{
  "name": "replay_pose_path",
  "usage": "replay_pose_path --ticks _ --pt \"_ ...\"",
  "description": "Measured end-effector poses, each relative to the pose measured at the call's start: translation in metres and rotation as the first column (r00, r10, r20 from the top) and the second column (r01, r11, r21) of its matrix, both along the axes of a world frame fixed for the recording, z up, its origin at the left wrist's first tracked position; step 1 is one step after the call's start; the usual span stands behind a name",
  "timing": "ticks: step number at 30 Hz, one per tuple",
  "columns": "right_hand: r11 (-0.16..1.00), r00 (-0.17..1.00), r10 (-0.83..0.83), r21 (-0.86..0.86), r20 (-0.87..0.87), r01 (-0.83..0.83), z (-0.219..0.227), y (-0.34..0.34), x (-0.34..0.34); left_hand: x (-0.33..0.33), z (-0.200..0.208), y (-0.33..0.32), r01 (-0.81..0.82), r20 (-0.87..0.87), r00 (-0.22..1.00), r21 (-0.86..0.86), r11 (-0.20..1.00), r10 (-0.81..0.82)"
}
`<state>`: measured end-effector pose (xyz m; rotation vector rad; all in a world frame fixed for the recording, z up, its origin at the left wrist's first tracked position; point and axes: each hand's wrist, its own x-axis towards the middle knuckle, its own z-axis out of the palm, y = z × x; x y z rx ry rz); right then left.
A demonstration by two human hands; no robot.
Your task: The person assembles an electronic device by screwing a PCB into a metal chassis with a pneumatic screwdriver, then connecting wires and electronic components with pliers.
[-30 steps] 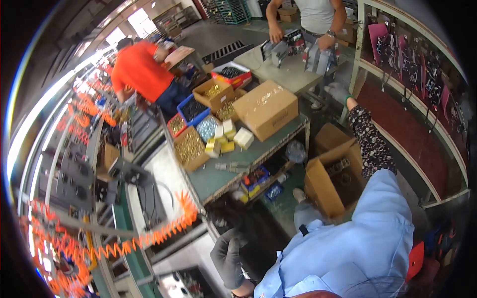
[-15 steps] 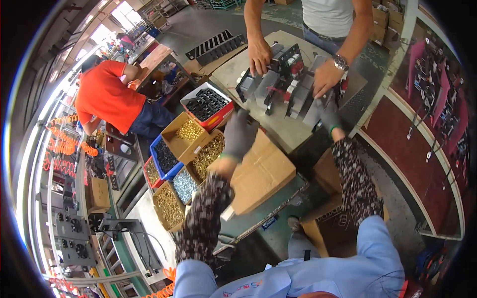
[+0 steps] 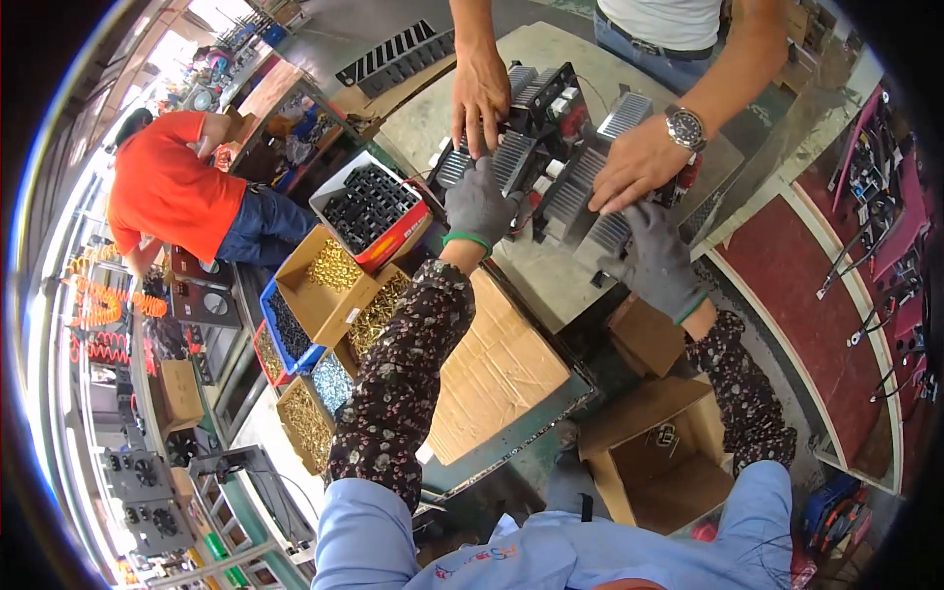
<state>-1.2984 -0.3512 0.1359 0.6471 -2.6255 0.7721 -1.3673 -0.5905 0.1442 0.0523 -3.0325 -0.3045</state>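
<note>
On the table ahead lies an assembly of finned grey heat sinks (image 3: 568,197) with black frames and small red and white parts. My left hand (image 3: 479,205), in a grey glove, is closed at its near left side, the fingertips partly hidden against the fins. At the near right end, my gloved right hand (image 3: 661,258) grips a heat sink, thumb on one side and fingers over the other. A co-worker across the table rests one bare hand (image 3: 482,103) on the far left of the assembly and the other hand (image 3: 637,165), below a wristwatch, on its right.
Left of my arm stand a box of black parts (image 3: 371,211), a carton of brass-coloured fasteners (image 3: 329,275) and several smaller bins. Flat cardboard (image 3: 501,379) lies under my left forearm. An opened carton (image 3: 654,452) sits below. Another person in red (image 3: 177,192) bends at a bench.
My left hand has moved from over the bins forward to the assembly. My right hand stays at its right end. The view has shifted, and the co-worker's hands remain on the assembly.
</note>
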Motion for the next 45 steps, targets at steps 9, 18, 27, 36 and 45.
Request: replay_pose_path --ticks 9,18,27,36,45 --pt "0.714 0.826 0.477 0.68 -0.299 -0.166 -0.012 -0.001 -0.044 -0.016 -0.007 0.001 -0.209 -0.004 0.977 0.19 0.959 0.213" --pt "0.613 0.8 0.564 0.752 -0.205 -0.24 -0.013 -0.014 -0.067 -0.014 -0.003 -0.027 -0.181 -0.108 0.972 0.231 0.956 0.21" --pt "0.576 0.797 0.592 0.752 -0.115 -0.32 -0.001 -0.01 -0.052 0.013 0.028 -0.07 -0.249 0.034 0.968 0.223 0.943 0.247" --pt "0.705 0.791 0.61 0.479 -0.034 -0.523 0.035 0.01 -0.041 0.056 0.073 -0.122 -0.165 0.005 0.966 0.784 0.598 0.26" --pt "0.702 0.739 0.672 0.351 -0.04 -0.62 0.125 -0.061 0.02 0.19 0.164 -0.199 -0.181 -0.131 0.934 0.626 0.758 0.331"
